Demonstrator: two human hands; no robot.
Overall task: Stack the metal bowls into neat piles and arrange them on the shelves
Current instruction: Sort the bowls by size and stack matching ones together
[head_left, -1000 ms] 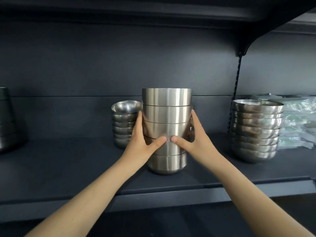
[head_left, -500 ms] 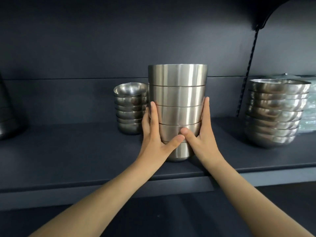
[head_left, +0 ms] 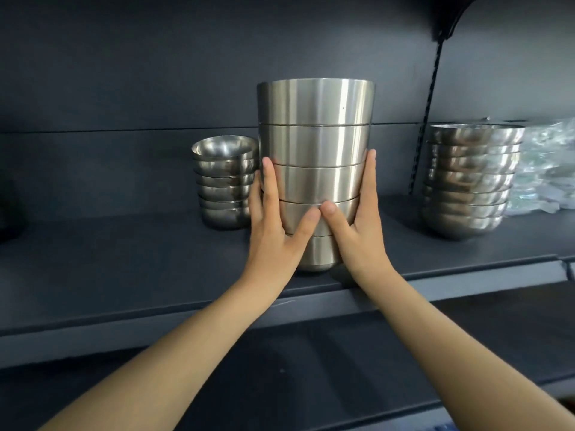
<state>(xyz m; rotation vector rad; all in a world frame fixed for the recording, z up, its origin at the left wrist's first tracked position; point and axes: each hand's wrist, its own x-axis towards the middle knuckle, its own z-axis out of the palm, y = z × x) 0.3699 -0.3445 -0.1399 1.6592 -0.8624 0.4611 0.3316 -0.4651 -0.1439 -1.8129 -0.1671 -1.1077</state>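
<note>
A tall stack of straight-sided metal bowls [head_left: 315,144] stands on the dark shelf [head_left: 124,275], close to its front edge. My left hand [head_left: 273,231] presses flat against the stack's left side, fingers straight and pointing up. On the right side my right hand [head_left: 357,231] mirrors it. Both thumbs lie across the front of the lower bowls and nearly touch. A shorter pile of small round bowls [head_left: 224,181] sits just behind and left of the stack. A pile of wider round bowls [head_left: 469,181] stands at the right.
A black slotted upright [head_left: 431,104] with a bracket runs up the back wall between the tall stack and the right pile. Clear plastic-wrapped goods [head_left: 550,169] lie at the far right. A dark object [head_left: 7,209] sits at the left edge. A lower shelf [head_left: 311,362] lies below.
The view has come closer and the stack now fills more of it. My fingers have straightened upward along the stack's sides, and my thumbs have drawn together on its front.
</note>
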